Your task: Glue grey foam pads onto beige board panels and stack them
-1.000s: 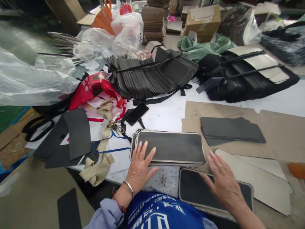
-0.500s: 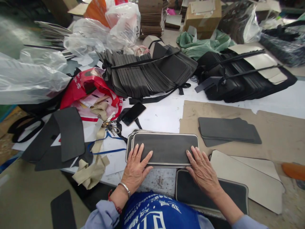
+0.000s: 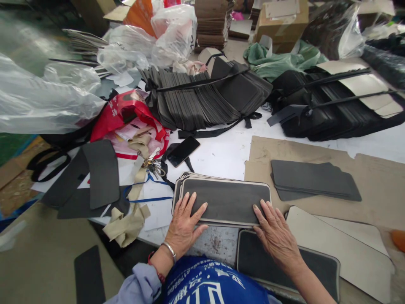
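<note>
A small stack of dark grey rectangular panels with pale edges (image 3: 226, 198) lies in front of me on the table. Fingers spread, my left hand (image 3: 186, 215) rests on the stack's near left corner. On its near right corner lies my right hand (image 3: 274, 226), also with fingers apart. Neither hand grips anything. Another dark panel with a pale rim (image 3: 284, 261) lies partly under my right forearm. Beside it are beige panels (image 3: 344, 245), overlapping. Several plain grey panels (image 3: 313, 179) sit on brown cardboard (image 3: 386, 181) beyond my right hand.
Behind the stack lie a black phone (image 3: 183, 151), keys (image 3: 154, 168) and a red bag (image 3: 126, 112). Strapped bundles of grey panels (image 3: 202, 101) and black panels (image 3: 338, 109) stand at the back. Loose dark panels (image 3: 103, 173) and beige cloth strips (image 3: 123, 228) lie left.
The whole view has shifted, so things appear slightly further right. Both hands stay spread on the stack, with no clear movement relative to it.
</note>
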Motion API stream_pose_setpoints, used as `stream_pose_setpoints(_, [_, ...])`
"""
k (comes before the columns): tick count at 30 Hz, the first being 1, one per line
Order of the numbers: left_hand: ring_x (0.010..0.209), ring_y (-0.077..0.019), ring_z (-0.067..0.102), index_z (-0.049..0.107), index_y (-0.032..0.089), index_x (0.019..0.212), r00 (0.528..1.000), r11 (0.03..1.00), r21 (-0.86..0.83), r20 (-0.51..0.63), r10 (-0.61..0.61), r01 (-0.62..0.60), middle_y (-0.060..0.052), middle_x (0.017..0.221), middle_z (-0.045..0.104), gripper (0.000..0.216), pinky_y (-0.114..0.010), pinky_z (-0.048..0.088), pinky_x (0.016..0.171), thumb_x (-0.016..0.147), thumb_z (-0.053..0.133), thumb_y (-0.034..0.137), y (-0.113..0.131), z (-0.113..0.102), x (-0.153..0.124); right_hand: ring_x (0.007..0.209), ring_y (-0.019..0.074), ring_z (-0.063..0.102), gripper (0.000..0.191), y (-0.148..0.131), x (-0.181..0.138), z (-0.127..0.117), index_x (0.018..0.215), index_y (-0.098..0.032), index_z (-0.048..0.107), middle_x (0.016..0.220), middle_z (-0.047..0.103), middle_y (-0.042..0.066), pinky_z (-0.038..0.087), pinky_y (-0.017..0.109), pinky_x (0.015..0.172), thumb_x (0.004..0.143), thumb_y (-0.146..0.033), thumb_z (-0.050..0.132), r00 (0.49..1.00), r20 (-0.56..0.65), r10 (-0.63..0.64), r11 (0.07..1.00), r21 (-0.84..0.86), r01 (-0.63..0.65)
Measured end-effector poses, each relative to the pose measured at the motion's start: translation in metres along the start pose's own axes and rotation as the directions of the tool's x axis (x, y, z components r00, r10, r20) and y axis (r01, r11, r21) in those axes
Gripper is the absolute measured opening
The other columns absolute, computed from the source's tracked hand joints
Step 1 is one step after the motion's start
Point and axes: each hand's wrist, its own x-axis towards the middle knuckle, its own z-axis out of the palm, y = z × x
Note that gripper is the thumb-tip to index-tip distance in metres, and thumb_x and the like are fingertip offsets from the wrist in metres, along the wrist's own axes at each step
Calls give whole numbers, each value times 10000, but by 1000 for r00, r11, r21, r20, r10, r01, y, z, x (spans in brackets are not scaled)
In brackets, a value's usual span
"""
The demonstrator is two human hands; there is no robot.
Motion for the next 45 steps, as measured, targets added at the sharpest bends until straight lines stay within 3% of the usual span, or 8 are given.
stream_pose_setpoints(4, [1302,-300,266,411,192,1289,996,993,-115,-85,-32,22,-152,1383,352,460,-495,332,1017,849,491,302,-2,-5,0,1290,280,289,567,1,1,-2,1404,-214,204,1428,290,112,321,474,1011,884,-331,396,1000,-25,-1,996,89,3])
stream_pose_setpoints(8, [1168,-214,445,427,183,1250,911,924,-274,-241,-334,266,-122,1243,486,379,-397,415,974,874,431,231,-12,-9,5,1223,291,385,573,7,6,-1,1377,-155,267,1328,417,159,363,475,970,880,-415,382,970,-129,207,966,184,-181])
stream_pose_setpoints(13, [963,-235,530,566,148,1060,803,800,-356,-184,-566,482,-113,993,574,307,-429,457,891,842,448,329,-31,-4,17,894,268,580,484,21,23,2,1068,-138,570,963,640,147,457,438,800,877,-504,317,867,-43,496,840,278,-467])
stream_pose_setpoints(18, [951,-244,521,603,160,970,749,707,-466,-131,-650,532,-103,961,568,314,-440,444,886,799,448,373,-34,-3,24,909,267,549,458,18,35,-5,973,-176,588,947,639,117,429,445,822,830,-555,374,795,-68,603,756,368,-542])
stream_pose_setpoints(23, [932,-241,515,599,192,906,676,656,-516,-185,-713,551,-74,910,583,289,-438,407,888,778,458,409,-25,-15,27,807,231,553,404,-1,47,-18,934,-183,538,883,598,96,454,389,717,764,-544,476,609,23,793,491,568,-660])
stream_pose_setpoints(28, [755,-177,554,561,191,864,570,360,-767,9,-822,531,-20,789,594,282,-303,450,712,759,509,448,-15,-25,31,753,190,576,377,-8,56,-25,904,-192,488,807,593,50,469,333,692,719,-514,554,516,180,838,198,780,-594])
stream_pose_setpoints(36, [798,-174,597,618,132,951,648,-232,-918,391,-653,320,-53,868,668,408,-255,464,705,721,607,468,-10,-40,35,768,149,579,446,-12,46,-37,950,-203,502,830,600,14,467,269,682,635,-467,676,414,241,878,-35,895,-446])
stream_pose_setpoints(45, [716,-182,622,668,129,839,709,-343,-859,509,-488,381,-38,731,686,344,-286,498,678,630,707,399,28,-54,30,712,118,553,439,-12,-10,-76,909,-209,519,800,592,-14,462,233,636,568,-393,724,224,165,961,-76,931,-358])
